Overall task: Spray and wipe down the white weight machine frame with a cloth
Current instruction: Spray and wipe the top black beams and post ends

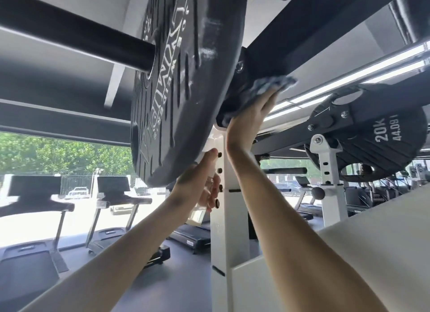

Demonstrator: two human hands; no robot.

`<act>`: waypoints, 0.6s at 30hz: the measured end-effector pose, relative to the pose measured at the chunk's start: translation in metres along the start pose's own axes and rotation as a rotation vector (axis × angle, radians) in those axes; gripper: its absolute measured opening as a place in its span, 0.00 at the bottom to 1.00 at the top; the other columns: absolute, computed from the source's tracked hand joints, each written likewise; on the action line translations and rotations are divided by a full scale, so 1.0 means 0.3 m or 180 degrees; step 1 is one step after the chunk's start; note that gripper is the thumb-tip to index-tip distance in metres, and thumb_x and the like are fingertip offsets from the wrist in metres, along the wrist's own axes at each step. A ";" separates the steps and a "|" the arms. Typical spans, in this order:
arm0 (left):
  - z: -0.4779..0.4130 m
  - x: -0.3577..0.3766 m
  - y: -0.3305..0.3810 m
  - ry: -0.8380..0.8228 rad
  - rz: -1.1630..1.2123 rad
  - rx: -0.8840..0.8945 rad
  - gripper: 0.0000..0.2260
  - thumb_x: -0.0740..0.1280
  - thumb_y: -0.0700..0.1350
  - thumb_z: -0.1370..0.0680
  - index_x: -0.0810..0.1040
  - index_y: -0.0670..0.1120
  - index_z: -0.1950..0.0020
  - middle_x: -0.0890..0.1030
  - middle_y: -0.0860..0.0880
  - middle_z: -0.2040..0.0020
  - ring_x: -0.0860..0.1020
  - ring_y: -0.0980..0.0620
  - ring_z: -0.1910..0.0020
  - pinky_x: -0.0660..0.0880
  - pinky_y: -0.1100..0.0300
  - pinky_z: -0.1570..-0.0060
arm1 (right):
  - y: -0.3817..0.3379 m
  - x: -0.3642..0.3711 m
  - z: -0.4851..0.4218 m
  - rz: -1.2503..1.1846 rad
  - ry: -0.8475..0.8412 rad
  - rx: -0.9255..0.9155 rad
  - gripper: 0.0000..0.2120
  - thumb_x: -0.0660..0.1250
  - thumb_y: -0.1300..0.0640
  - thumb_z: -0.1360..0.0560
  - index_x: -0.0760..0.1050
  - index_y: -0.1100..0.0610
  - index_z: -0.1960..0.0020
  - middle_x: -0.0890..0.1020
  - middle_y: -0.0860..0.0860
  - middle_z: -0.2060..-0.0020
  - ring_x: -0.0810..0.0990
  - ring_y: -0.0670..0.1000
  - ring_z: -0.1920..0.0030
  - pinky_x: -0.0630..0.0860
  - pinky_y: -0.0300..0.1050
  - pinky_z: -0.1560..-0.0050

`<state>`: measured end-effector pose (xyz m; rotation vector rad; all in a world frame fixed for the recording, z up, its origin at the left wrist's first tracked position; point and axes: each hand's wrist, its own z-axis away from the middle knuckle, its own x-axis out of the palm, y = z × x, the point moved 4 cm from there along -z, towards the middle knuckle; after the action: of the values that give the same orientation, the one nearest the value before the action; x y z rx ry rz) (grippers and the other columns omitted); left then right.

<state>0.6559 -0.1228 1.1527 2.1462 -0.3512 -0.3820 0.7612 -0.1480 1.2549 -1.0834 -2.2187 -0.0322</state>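
Note:
The white upright post (229, 221) of the weight machine frame stands in the middle, with a row of black holes down its left face. My right hand (250, 121) reaches up with straight fingers and presses a grey-blue cloth (267, 88) against the underside of the dark arm above the post's top. My left hand (200, 183) grips a clear spray bottle (197, 215) just left of the post, under the big black weight plate (179, 79). The bottle's head is hidden by my fingers.
A second 20 kg plate (377, 139) hangs on a white bracket (328, 172) at right. A black bar (76, 37) sticks out to the upper left. Treadmills (109, 209) stand by the windows behind. A white slanted frame beam (372, 253) crosses the lower right.

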 end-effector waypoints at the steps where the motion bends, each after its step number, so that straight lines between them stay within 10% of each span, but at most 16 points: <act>1: 0.000 -0.006 -0.007 -0.0001 -0.0009 -0.0013 0.28 0.57 0.61 0.19 0.72 0.39 0.67 0.73 0.45 0.74 0.70 0.50 0.81 0.68 0.63 0.78 | 0.032 0.011 0.021 0.0221 -0.0232 -0.0028 0.32 0.53 0.75 0.23 0.48 0.61 0.23 0.53 0.59 0.24 0.54 0.57 0.25 0.54 0.54 0.26; 7: -0.004 -0.029 -0.035 -0.0038 0.0139 -0.0001 0.27 0.57 0.61 0.19 0.72 0.40 0.66 0.74 0.44 0.72 0.70 0.51 0.80 0.69 0.63 0.77 | 0.056 0.004 0.053 0.1128 -0.1308 -0.0785 0.18 0.67 0.66 0.25 0.76 0.59 0.36 0.77 0.53 0.38 0.72 0.55 0.37 0.72 0.53 0.37; 11: 0.003 -0.018 -0.065 -0.0037 0.0266 -0.0064 0.28 0.57 0.60 0.19 0.72 0.40 0.67 0.74 0.45 0.73 0.70 0.50 0.80 0.69 0.63 0.78 | 0.028 -0.064 0.048 0.1141 -0.1693 -0.0641 0.16 0.67 0.65 0.25 0.76 0.60 0.37 0.80 0.54 0.44 0.77 0.51 0.49 0.77 0.39 0.48; 18: 0.000 0.004 -0.063 -0.0090 0.0335 -0.0105 0.27 0.57 0.60 0.19 0.72 0.39 0.67 0.72 0.42 0.71 0.69 0.49 0.81 0.69 0.62 0.77 | 0.046 -0.057 0.068 0.1577 -0.1477 -0.0813 0.18 0.68 0.64 0.26 0.75 0.59 0.37 0.78 0.53 0.42 0.73 0.56 0.41 0.71 0.53 0.36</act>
<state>0.6589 -0.1128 1.1369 2.0821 -0.4689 -0.3558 0.7674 -0.1447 1.2257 -1.9195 -2.3087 0.1701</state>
